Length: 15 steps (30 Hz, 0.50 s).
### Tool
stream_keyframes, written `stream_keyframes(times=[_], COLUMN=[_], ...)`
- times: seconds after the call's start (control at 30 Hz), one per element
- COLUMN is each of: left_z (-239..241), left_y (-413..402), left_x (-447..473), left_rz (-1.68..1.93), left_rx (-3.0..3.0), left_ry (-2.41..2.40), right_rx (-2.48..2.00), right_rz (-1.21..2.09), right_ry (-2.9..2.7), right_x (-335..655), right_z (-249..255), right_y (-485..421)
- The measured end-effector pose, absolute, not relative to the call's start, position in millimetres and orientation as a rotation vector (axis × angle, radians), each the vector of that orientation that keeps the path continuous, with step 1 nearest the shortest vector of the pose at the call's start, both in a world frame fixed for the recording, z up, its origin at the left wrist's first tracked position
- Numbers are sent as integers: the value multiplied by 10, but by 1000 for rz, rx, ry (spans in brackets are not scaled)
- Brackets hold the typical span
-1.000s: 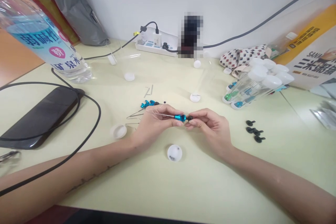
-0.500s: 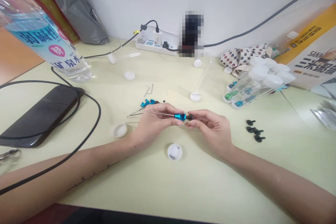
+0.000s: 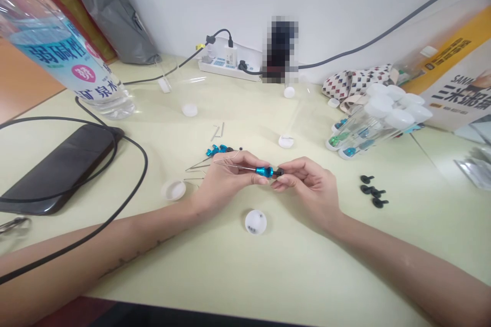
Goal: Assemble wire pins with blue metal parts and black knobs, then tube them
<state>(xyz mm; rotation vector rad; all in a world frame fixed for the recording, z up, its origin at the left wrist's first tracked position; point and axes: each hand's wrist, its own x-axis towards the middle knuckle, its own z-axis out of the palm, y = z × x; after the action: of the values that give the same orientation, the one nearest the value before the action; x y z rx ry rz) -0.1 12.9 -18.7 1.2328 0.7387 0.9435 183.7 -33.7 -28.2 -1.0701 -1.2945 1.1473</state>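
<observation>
Left hand (image 3: pixel 224 180): fingers pinched shut around blue barrel (image 3: pixel 263 170).
Right hand (image 3: pixel 311 187): fingertips closed on black knob (image 3: pixel 279 171), which they half hide.
Wire (image 3: pixel 230 164): faint, crossing left fingers.

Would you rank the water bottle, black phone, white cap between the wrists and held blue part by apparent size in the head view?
1. water bottle (nearest the camera, cropped)
2. black phone
3. white cap
4. blue part

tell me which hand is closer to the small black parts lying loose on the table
Right. The right hand lies just left of the black parts, apart from them, pinching the black end of the blue tool. The left hand holds that tool farther left.
</observation>
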Motion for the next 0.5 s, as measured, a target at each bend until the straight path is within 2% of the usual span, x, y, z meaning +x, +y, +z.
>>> stream_keyframes(times=[0.5], left_z=[-185], left_y=[124], left_x=[-2], left_rz=[933], left_rx=[1235], left_ry=[731], right_rx=[-1043], right_rz=[1218], right_ry=[-1270], right_x=[1834], right_z=[-270], right_y=[-323])
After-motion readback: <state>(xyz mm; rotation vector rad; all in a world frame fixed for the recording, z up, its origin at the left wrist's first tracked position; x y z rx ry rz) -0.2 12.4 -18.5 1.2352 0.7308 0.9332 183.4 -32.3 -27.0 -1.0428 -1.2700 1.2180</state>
